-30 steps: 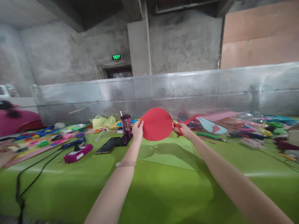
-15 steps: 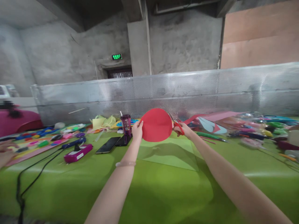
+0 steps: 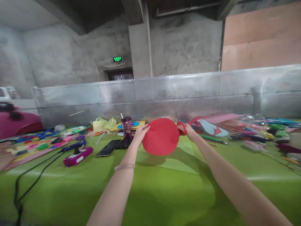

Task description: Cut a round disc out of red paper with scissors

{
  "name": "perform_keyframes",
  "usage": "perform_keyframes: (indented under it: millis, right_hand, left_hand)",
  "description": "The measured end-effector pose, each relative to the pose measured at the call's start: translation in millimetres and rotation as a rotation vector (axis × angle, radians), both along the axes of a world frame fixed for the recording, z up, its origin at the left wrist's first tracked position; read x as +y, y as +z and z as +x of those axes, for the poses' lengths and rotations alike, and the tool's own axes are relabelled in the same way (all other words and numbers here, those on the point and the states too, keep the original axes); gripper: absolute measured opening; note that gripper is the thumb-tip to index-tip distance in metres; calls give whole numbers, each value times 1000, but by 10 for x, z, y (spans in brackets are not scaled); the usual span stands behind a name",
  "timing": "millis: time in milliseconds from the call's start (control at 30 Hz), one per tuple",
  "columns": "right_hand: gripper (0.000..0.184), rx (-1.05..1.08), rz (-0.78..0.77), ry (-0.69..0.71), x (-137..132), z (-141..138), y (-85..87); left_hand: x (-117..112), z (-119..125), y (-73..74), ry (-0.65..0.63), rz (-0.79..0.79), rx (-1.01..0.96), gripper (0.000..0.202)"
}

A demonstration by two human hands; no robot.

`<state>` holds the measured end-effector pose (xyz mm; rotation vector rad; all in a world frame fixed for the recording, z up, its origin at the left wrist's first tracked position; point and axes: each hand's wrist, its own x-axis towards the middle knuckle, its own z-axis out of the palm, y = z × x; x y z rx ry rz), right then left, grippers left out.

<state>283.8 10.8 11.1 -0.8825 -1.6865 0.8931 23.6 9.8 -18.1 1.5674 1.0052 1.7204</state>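
A red paper disc [image 3: 161,137] is held up over the green table [image 3: 150,191]. My left hand [image 3: 141,133] pinches the disc's left edge with closed fingers. My right hand [image 3: 189,131] is closed round red-handled scissors [image 3: 181,126], whose blades point up just past the disc's upper right edge. A light green sheet [image 3: 174,158] lies flat on the table below the disc.
A purple cup with a straw [image 3: 126,125], two dark phones [image 3: 108,147] and a magenta glue gun [image 3: 77,155] with a black cable lie to the left. Coloured paper scraps and craft supplies [image 3: 249,128] crowd the right. A perforated metal barrier [image 3: 164,94] stands behind. Another person's hand [image 3: 3,158] shows at far left.
The red disc has come down and tilted toward the table. My left hand shifted its grip along the edge, and my right hand with the scissors moved up beside the disc's top right.
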Motion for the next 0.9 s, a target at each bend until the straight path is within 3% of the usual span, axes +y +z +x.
perform_keyframes:
  millis: [67, 167, 400, 533, 667, 900]
  right_hand:
    - [31, 61, -35, -9, -15, -27, 20]
    - [38, 122, -63, -7, -12, -38, 32]
    - [34, -33, 19, 138, 43, -13, -39]
    - [34, 40, 70, 53, 75, -18, -44]
    - [34, 128, 81, -33, 94, -23, -34]
    - [26, 94, 67, -15, 98, -80, -57]
  left_hand:
    - [-34, 22, -2, -80, -22, 32, 29]
    - [-75, 42, -1, -98, -25, 67, 26]
    - [-31, 36, 5, -78, -69, 32, 28]
    - [-17, 39, 14, -103, -132, -132, 35]
    - [3, 30, -18, -169, -144, -109, 38]
    - [69, -22, -52, 142, 5, -53, 36]
